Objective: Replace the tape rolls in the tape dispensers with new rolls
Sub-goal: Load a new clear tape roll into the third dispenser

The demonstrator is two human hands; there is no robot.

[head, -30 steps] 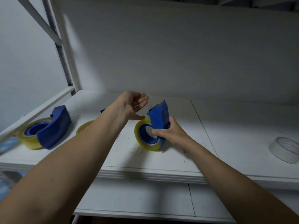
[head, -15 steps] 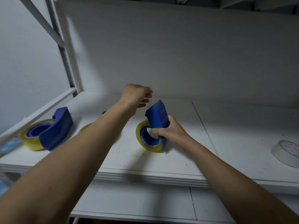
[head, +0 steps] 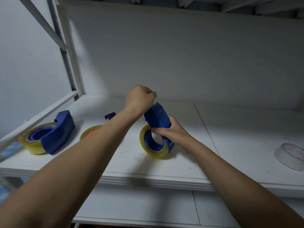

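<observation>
Head view: dispenser (head: 158, 119) near shelf edge (head: 148, 178).

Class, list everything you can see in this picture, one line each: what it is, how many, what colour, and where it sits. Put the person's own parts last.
Held tape dispenser: one, blue, shelf centre, loaded with a yellowish roll.
Second tape dispenser: one, blue, far left, around a yellowish roll.
Loose tape roll: one, yellowish with orange core, partly behind the left forearm.
White tape roll: one, far right.
Small part: one, dark blue, behind the forearm.
Shelf: one, white.
Left hand: fist closed above the dispenser's top.
Right hand: grip around the held dispenser.
</observation>
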